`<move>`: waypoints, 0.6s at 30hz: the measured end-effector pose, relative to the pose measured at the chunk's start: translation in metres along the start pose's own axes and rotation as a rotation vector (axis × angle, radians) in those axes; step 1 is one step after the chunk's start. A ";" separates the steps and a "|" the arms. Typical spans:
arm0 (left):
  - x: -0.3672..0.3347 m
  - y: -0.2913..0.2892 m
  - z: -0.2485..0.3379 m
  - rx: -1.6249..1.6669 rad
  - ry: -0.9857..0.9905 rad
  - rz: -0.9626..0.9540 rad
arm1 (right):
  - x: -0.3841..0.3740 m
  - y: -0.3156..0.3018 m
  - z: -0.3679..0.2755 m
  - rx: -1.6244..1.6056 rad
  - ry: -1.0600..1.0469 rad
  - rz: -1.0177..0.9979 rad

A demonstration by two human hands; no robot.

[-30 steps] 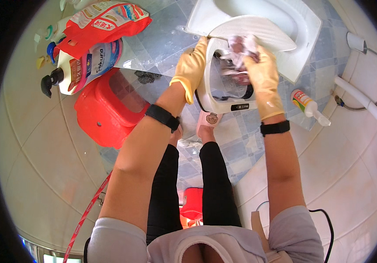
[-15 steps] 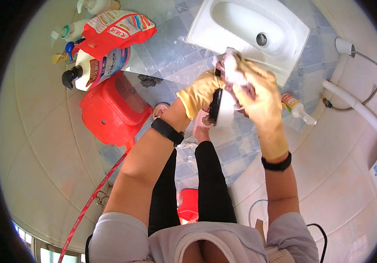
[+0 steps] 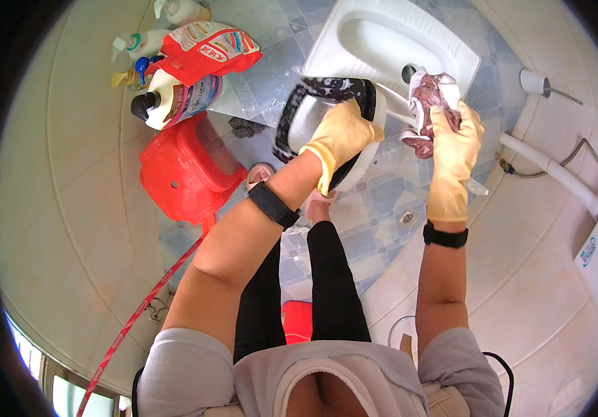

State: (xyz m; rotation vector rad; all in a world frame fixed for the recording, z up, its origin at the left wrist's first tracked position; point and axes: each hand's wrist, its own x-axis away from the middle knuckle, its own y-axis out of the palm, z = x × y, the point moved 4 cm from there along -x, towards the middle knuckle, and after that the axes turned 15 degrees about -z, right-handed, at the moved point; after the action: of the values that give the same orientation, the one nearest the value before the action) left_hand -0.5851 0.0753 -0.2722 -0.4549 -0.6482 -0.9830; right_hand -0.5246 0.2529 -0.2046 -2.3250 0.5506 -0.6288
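My left hand (image 3: 342, 137), in a yellow rubber glove, grips a white rounded piece with a broad black, white-specked rim (image 3: 337, 86); it looks like a toilet seat, but I cannot tell its exact kind. The piece is tilted above the floor, in front of the squat toilet (image 3: 467, 61). Off to its right, my gloved right hand (image 3: 456, 149) is closed on a crumpled brown and white cloth (image 3: 429, 104). The cloth hangs near the toilet's right side, apart from the rimmed piece.
Left of my arms stand a red plastic stool-like item (image 3: 174, 177), a large pump bottle (image 3: 177, 101), a red bag (image 3: 208, 55) and several other pump bottles. A red-patterned pole (image 3: 139, 313) slants at lower left. White pipes (image 3: 556, 170) run along the right wall.
My hands have parted: the right one moved right with the cloth, away from the rimmed piece. The left hand has turned that piece from edge-on so its broad face shows.
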 end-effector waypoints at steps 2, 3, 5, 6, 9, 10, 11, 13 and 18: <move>-0.001 0.003 -0.002 -0.072 0.017 0.004 | 0.008 0.006 -0.016 -0.267 0.133 -0.172; -0.001 0.006 -0.005 -0.124 0.042 -0.003 | 0.010 0.014 -0.019 -0.418 0.177 -0.285; 0.002 0.015 -0.014 -0.227 0.076 -0.017 | -0.006 0.035 -0.029 0.149 0.086 -0.469; 0.007 0.018 -0.015 -0.182 0.099 -0.051 | -0.018 0.039 -0.015 0.175 0.049 -0.401; 0.010 0.034 -0.037 -0.261 0.091 -0.151 | -0.055 0.056 -0.013 0.522 -0.009 -0.264; 0.010 0.040 -0.039 -0.327 0.056 -0.190 | -0.066 0.056 0.008 0.387 0.011 -0.295; 0.010 0.039 -0.041 -0.307 0.074 -0.173 | -0.066 0.059 0.010 0.384 0.006 -0.204; 0.009 0.035 -0.043 -0.266 0.118 -0.140 | -0.058 0.060 0.015 0.316 -0.063 -0.181; 0.009 0.026 -0.053 -0.194 0.044 -0.148 | -0.013 0.059 0.002 0.538 -0.285 -0.508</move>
State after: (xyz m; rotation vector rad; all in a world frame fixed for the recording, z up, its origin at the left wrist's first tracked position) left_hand -0.5439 0.0494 -0.3064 -0.5603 -0.5549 -1.2000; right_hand -0.5465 0.2196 -0.2506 -1.9746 -0.3247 -0.5666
